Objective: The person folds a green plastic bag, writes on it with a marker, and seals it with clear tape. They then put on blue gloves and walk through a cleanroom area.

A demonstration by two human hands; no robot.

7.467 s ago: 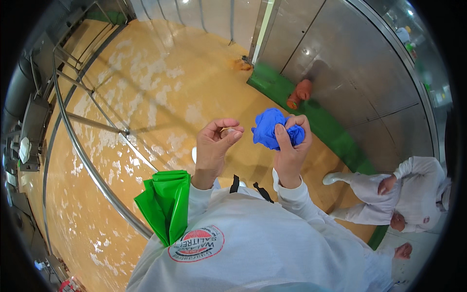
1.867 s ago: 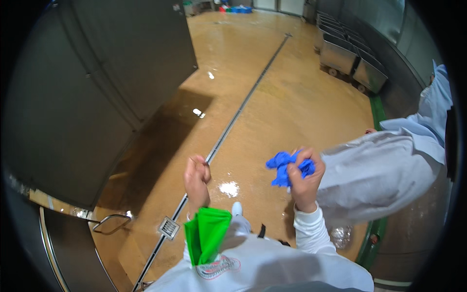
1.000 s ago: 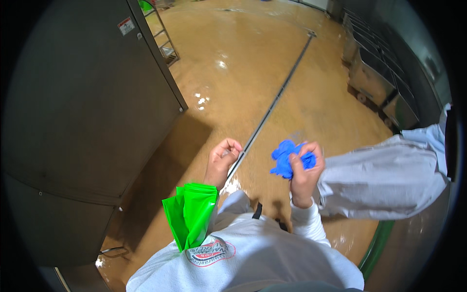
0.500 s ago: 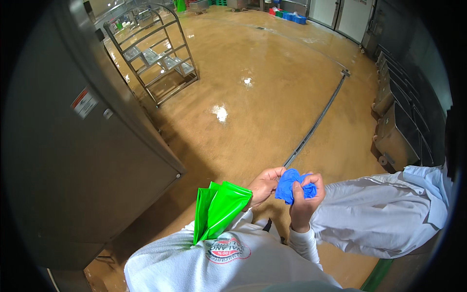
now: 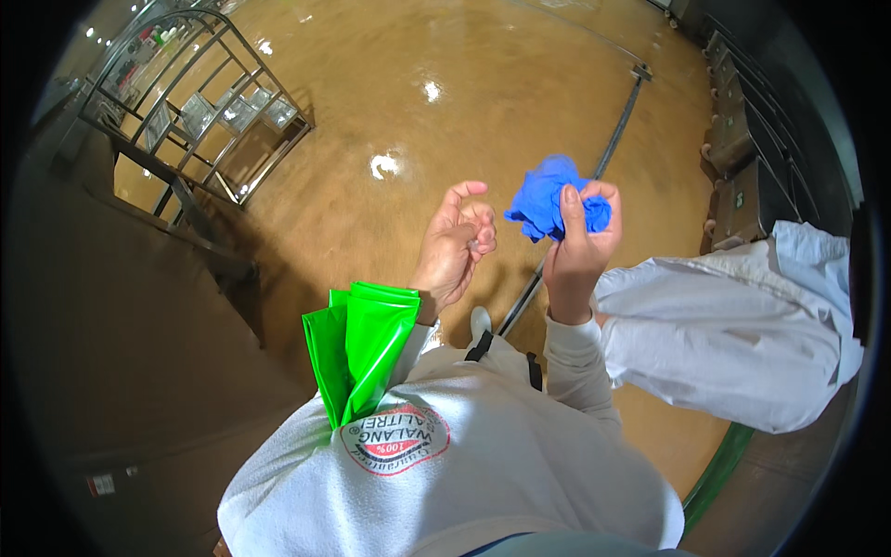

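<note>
My right hand grips a crumpled blue disposable glove, thumb pressed on its near side. The bunched blue material spreads out to the left of the fingers. Just left of it, apart from the glove, my left hand is raised with the index finger stretched away and the other fingers loosely curled. I see nothing held in it. A folded sheet of bright green plastic stands up beside my left wrist, its lower end against my white top.
A metal step ladder stands at the far left, beyond a dark metal cabinet. Wheeled metal bins line the right side. A white garment is close on my right. A drain channel crosses the wet brown floor.
My left hand has let go of the blue glove and moved left. Both hands appear higher in view, with the glove now only in my right hand and spread wider.
</note>
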